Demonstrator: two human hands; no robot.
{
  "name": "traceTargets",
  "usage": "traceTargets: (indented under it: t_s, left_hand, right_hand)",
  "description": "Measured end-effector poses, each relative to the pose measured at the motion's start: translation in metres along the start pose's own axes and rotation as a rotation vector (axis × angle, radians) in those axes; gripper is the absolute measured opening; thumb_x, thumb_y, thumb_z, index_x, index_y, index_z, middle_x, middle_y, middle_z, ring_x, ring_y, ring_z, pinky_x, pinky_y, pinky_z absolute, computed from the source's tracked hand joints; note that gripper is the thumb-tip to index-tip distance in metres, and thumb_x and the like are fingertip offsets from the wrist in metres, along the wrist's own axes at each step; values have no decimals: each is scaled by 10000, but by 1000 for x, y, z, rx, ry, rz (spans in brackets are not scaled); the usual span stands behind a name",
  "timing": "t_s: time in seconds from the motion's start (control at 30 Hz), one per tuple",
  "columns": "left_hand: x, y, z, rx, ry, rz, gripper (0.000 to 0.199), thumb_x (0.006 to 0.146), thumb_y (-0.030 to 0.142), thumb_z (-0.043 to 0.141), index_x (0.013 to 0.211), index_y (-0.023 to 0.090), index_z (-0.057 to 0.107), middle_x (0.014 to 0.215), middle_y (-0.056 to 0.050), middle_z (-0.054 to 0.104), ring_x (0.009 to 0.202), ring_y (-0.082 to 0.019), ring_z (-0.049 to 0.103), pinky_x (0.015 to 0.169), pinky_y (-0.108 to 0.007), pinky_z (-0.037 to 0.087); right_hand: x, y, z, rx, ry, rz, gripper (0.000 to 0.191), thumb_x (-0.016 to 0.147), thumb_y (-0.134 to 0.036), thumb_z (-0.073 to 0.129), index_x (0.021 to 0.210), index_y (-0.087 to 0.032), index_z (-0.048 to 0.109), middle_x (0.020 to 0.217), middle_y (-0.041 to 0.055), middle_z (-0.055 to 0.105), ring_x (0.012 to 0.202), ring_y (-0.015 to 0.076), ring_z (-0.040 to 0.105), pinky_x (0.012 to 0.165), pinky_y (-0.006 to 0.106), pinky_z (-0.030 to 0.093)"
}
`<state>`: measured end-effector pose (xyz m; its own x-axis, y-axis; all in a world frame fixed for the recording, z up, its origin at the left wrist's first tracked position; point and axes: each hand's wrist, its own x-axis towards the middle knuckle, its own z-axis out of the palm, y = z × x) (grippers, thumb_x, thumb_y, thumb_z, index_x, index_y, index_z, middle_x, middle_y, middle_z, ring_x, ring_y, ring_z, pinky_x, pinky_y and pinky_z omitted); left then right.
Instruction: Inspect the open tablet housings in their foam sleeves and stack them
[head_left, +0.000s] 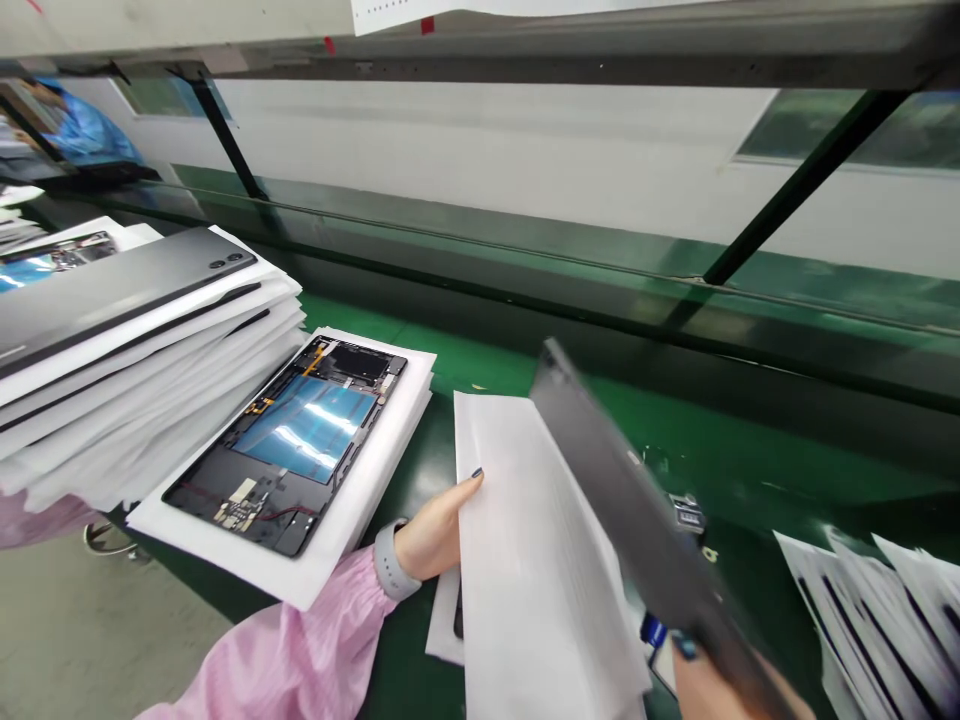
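Above the green desk (480, 345), the left hand (433, 530) pinches a white foam sheet (532, 560) between thumb and fingers, while the right hand (712, 685) grips a tilted dark tablet (630, 500). An opened tablet (300, 445) lies on foam beside them; a foam-layered tablet stack (127, 320) sits further left.

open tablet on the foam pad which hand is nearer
Left. The left hand holds a white foam sheet just right of the open tablet, not touching it; the right hand, gripping a dark tablet, is farther right at the bottom edge of view.
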<state>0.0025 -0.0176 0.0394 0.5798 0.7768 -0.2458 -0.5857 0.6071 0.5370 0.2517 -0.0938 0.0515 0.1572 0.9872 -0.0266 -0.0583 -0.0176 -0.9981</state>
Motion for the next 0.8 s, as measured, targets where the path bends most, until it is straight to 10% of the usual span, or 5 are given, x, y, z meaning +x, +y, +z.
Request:
traceTargets:
  t_s: [0.17, 0.23, 0.8]
  left_hand:
    - [-2, 2, 9, 19, 5, 25, 581, 820, 559, 643, 1193, 114, 669, 1164, -144, 736, 1263, -360, 563, 1139, -472, 332]
    - [-2, 2, 11, 52, 47, 24, 557, 789, 504, 702, 1193, 122, 667, 1143, -131, 745, 1236, -357, 586, 1126, -463, 355]
    - [-2, 5, 8, 7, 178, 50, 532, 784, 519, 707, 1128, 114, 696, 1034, -119, 778, 1208, -332, 614, 1121, -438, 394]
  right_hand:
    - [7, 8, 25, -724, -572, -794, 564, 813, -39, 539, 1281, -329, 659, 1282, 87, 670, 1140, 361, 640, 954, 554, 511]
    - [8, 10, 33, -902, -602, -939, 619, 823, 17, 467, 1353, -277, 593, 1320, 116, 644, 1179, 329, 615, 946, 505, 523]
    - [-4, 21, 30, -630, -345, -757, 366, 839, -87, 596, 1165, -250, 560, 974, 89, 692, 947, 281, 660, 825, 440, 563]
